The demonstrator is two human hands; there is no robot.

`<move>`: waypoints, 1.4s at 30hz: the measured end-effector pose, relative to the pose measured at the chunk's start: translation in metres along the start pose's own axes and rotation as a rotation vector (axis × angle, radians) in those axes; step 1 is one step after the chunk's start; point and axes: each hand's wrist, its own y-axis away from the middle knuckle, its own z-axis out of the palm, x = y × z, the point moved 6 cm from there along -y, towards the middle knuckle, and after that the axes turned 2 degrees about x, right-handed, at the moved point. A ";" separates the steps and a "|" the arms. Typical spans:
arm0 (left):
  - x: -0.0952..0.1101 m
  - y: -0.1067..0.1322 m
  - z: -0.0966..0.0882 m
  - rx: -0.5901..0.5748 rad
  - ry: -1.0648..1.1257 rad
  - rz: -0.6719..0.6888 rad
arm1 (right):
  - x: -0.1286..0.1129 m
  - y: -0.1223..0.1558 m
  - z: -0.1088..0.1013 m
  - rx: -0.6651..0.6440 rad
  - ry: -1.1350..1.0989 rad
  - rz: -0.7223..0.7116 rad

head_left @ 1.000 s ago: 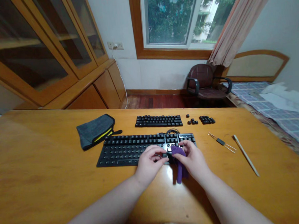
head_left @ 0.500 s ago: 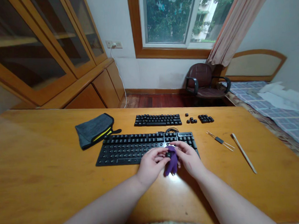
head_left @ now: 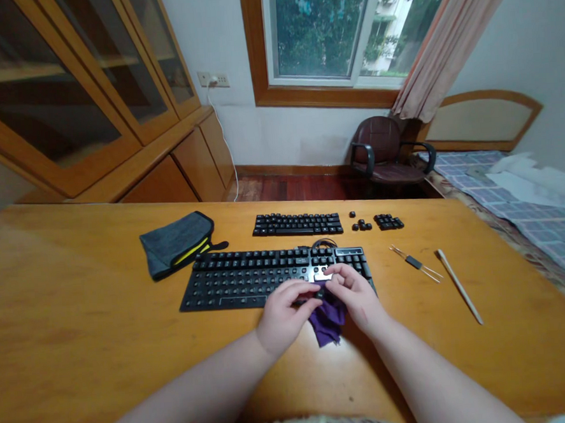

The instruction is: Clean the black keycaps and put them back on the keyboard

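Observation:
My left hand (head_left: 288, 310) is closed, pinching a small black keycap (head_left: 320, 294) between thumb and fingers. Close against it, my right hand (head_left: 357, 296) has its fingers closed on a purple cloth (head_left: 327, 323), which hangs below both hands. Part of the keycap is covered by the fingers and cloth. Beneath and behind the hands lies a black keyboard (head_left: 239, 281); its lower rows show bare switches, while keycaps sit on the top row and at the right end.
Removed keycaps lie in a block (head_left: 297, 224) behind the keyboard, with smaller groups (head_left: 388, 222) to the right. A grey folded cloth (head_left: 176, 243) rests at left. At right are a wire keycap puller (head_left: 414, 263) and a pale stick (head_left: 459, 287).
The purple cloth has been shifted and now hangs wider and lower beneath the fingers. My right fingers have moved over the keycap; my left hand stays nearly in place.

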 end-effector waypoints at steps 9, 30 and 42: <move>-0.026 0.005 0.005 0.053 0.275 -0.311 | 0.000 0.004 0.016 -0.159 -0.304 0.009; -0.012 0.005 -0.006 0.130 0.123 -0.134 | -0.016 0.006 0.003 -0.001 0.270 -0.359; -0.011 0.001 -0.005 0.121 0.096 -0.180 | -0.021 0.011 0.005 0.061 0.330 -0.430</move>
